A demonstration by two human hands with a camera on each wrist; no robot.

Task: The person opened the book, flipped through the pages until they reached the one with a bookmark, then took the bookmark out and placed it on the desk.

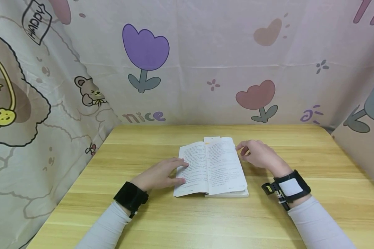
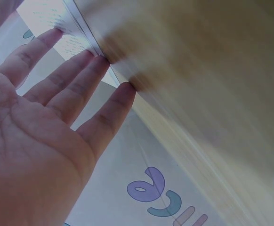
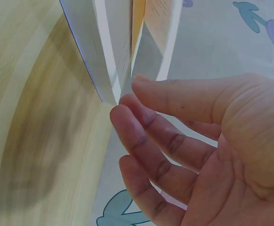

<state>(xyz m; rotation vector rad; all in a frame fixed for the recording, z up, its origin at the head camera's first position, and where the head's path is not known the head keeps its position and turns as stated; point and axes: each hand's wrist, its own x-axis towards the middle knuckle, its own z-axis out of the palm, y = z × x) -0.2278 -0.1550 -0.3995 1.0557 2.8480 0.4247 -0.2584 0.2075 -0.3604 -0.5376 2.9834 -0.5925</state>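
Observation:
An open book [image 1: 225, 167] with printed pages lies on the wooden table in the head view. My left hand [image 1: 159, 174] rests on its left page, fingers spread and nearly straight; the left wrist view shows those fingertips [image 2: 127, 87] along the book's edge. By the upper right edge of the book is my right hand [image 1: 259, 154], its fingers loosely bent. In the right wrist view, the thumb and fingertips [image 3: 123, 113] are right at the edge of the pages [image 3: 156, 28], which stand slightly apart there. An orange-tinted page [image 3: 138, 19] shows between them.
A white tab [image 1: 212, 139] sticks out past the book's top edge. The wooden table [image 1: 224, 224] extends around the book. Behind and beside it hangs a printed cloth [image 1: 193, 52] with flowers and bears. Both wrists carry black straps [image 1: 131, 197].

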